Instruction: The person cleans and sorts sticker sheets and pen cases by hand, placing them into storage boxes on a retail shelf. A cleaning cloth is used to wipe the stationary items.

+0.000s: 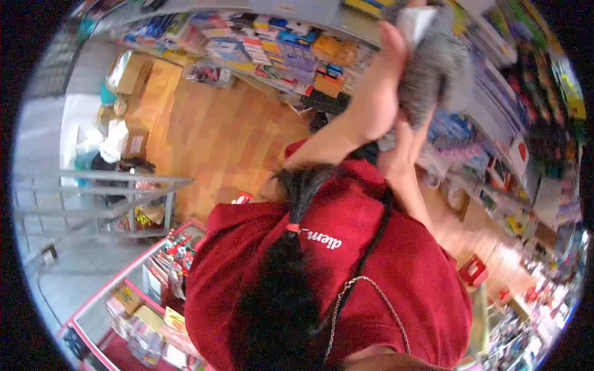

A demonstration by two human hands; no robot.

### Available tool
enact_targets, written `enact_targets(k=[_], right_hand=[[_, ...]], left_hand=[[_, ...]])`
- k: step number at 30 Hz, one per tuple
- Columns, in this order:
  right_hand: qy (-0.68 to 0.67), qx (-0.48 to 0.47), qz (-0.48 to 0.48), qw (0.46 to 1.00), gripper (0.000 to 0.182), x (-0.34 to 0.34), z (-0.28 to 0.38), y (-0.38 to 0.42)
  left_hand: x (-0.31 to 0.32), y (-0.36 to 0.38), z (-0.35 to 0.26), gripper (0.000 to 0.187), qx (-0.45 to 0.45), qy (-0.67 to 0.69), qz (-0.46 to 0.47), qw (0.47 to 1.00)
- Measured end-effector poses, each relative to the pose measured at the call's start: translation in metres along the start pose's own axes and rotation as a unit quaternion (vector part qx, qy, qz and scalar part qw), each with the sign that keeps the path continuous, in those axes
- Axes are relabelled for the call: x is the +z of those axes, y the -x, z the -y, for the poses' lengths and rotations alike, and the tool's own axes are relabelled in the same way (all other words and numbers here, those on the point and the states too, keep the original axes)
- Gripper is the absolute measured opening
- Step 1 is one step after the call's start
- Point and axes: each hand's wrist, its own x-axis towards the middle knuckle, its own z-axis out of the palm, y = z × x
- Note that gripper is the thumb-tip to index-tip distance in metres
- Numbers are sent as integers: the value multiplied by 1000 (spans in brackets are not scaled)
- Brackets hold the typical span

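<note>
A grey fuzzy cloth-like item (433, 74), blurred by motion, is held up at the top right of centre. My left hand (385, 83) grips its left side, with one digit stretched up along it and the other fingers hidden. Lower down, my right hand (405, 145) holds the bottom of the same item between thumb and fingers. A whitish piece (417, 23) shows at the item's upper end. Dark hair and a red shirt (402, 266) fill the lower middle.
Shelves with packaged goods (272, 49) run along the top and right. Cardboard boxes (133, 74) stand on the wooden floor (216, 136) at left. A metal railing (111, 213) is at far left, above a display case (124, 278) with small goods.
</note>
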Motion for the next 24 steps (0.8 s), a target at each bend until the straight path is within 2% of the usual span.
enact_targets(k=[2, 4, 5, 6, 7, 9, 10, 11, 12, 13, 15, 16, 19, 21, 22, 23, 24], right_hand=[[63, -21, 34, 997, 45, -7, 25, -11], [96, -73, -10, 993, 41, -18, 19, -30], [27, 48, -34, 998, 37, -23, 11, -30], [-49, 164, -74, 982, 33, -28, 3, -30], [272, -127, -25, 954, 34, -36, -37, -17], [32, 53, 13, 998, 48, -22, -12, -22], [-78, 142, 0, 987, 56, -16, 2, -24], [-39, 47, -56, 997, 46, -7, 3, -11], [-11, 38, -23, 999, 46, -7, 5, -4], [14, 30, 11, 999, 47, -7, 8, 1], [81, -37, -21, 996, 48, -21, 5, -10], [115, -71, -35, 990, 49, -30, 4, -19], [50, -46, -115, 991, 47, -46, -7, -41], [-52, 45, -94, 993, 44, -57, -18, -46], [-79, 72, -110, 988, 43, -56, -27, -46], [-107, 98, -126, 981, 43, -55, -33, -43], [-86, 109, -106, 985, 44, -52, -30, -37]], left_hand=[[-15, 8, 23, 69, -61, 17, 13, 998], [3, 15, 19, 64, -112, 20, -33, 993], [22, 21, 5, 60, -131, 12, -87, 987], [21, 25, 8, 66, -113, -29, -99, 988], [20, 20, 14, 70, -74, -63, -113, 989], [19, 5, 23, 75, 26, -131, -156, 979], [11, -2, 22, 75, 20, -109, -159, 981], [4, -10, 21, 75, 20, -92, -166, 982], [4, -17, 23, 73, 24, -53, -145, 988], [3, -14, 27, 73, -9, -48, -160, 986], [-5, -4, 38, 73, -75, -43, -193, 977], [17, 0, 34, 75, -87, -74, -210, 971], [22, 18, 47, 78, -120, -66, -15, 990], [40, 11, 51, 80, -67, -101, -13, 993], [37, 3, 54, 83, -8, -125, 18, 992], [38, -1, 54, 81, 36, -113, -11, 993], [36, -6, 47, 83, 39, -117, -24, 992]])
